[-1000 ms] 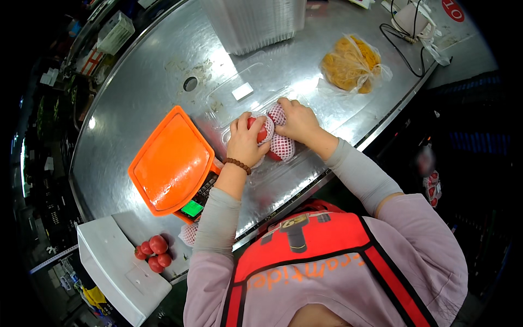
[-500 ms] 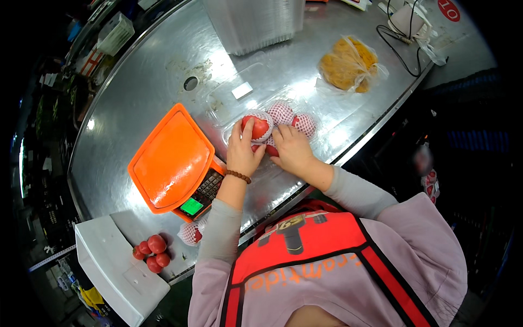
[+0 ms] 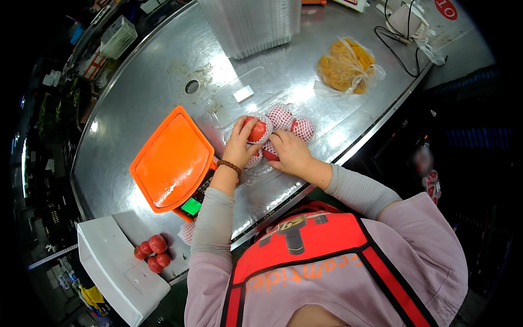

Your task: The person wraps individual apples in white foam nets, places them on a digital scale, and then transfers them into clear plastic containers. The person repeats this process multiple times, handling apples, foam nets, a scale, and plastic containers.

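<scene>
A clear plastic box with a hinged lid (image 3: 231,95) lies opened on the metal table and holds several red tomatoes in white foam nets. My left hand (image 3: 236,146) curls over the near-left upper tomato (image 3: 257,131), fingers on its top and thumb low on its side. My right hand (image 3: 294,154) grips a lower tomato (image 3: 269,151) between fingers and thumb, partly hiding it. Two more netted tomatoes, a far one (image 3: 279,117) and a right one (image 3: 303,129), sit untouched beyond my hands. Another netted one (image 3: 254,159) shows below my left thumb.
An orange scale (image 3: 173,161) stands left of the box. Bare tomatoes (image 3: 155,252) lie beside a white foam box (image 3: 111,261) at the near left. Stacked clear boxes (image 3: 250,27) stand at the back, a bag of orange-yellow bands (image 3: 346,65) at the far right, and cables (image 3: 392,35) beyond.
My left wrist and forearm have shifted slightly left, uncovering more of the lower netted tomato. My right hand has stayed nearly in place, its fingers closer around the lower tomato.
</scene>
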A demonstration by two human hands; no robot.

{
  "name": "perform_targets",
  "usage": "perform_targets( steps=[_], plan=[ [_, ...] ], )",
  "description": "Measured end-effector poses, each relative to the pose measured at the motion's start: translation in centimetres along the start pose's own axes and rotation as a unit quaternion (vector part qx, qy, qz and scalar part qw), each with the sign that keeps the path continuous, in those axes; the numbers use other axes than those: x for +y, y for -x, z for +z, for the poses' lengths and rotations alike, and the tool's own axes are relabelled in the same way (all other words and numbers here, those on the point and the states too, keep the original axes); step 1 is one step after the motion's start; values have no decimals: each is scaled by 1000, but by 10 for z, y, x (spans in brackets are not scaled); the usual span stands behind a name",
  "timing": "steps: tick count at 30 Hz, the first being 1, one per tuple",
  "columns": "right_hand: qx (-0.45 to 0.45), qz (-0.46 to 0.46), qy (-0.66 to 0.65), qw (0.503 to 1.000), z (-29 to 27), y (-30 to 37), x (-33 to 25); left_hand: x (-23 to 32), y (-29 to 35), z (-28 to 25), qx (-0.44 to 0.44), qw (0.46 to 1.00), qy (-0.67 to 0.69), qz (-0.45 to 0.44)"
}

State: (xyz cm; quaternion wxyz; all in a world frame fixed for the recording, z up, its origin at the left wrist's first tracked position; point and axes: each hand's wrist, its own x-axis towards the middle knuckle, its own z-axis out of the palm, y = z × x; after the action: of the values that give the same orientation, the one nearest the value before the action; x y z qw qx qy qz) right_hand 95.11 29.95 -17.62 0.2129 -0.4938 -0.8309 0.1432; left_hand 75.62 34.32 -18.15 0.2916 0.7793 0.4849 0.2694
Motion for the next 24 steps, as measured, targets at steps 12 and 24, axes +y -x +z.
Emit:
perform_targets(
  steps=[12, 24],
  plan=[
    [-36, 53, -8, 998, 4, -3, -3, 3, -13, 2, -11, 1000, -21, 5],
    [32, 68, -72, 995, -5, -7, -3, 23, -4, -17, 142, 987, 7, -77]
  ],
)
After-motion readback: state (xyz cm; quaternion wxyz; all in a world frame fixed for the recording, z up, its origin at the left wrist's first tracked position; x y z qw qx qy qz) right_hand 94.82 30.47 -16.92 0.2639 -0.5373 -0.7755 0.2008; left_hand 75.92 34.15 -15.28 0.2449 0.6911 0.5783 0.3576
